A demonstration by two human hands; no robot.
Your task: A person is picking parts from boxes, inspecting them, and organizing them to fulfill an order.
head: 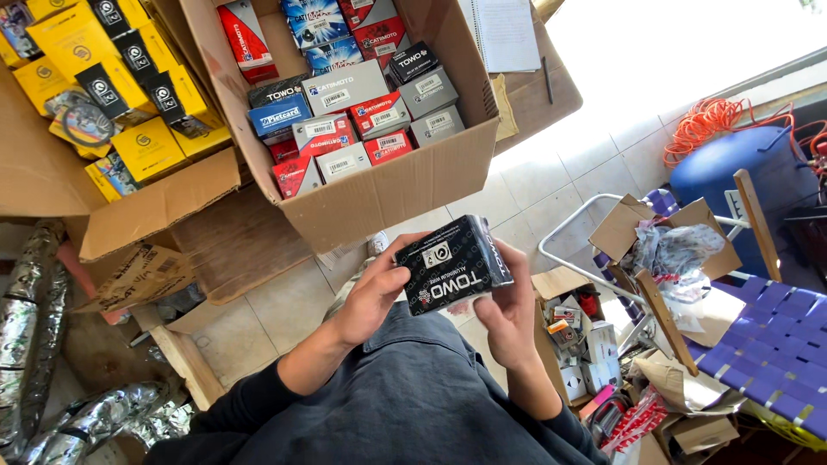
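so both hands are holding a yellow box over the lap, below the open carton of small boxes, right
Not quite: the head view shows the box is black with white print, not yellow. The left hand and right hand hold it over the lap, below the open carton of small boxes.

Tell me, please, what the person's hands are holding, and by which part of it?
Both hands hold one small black box: the left hand grips its left end, the right hand its right end and lower edge.
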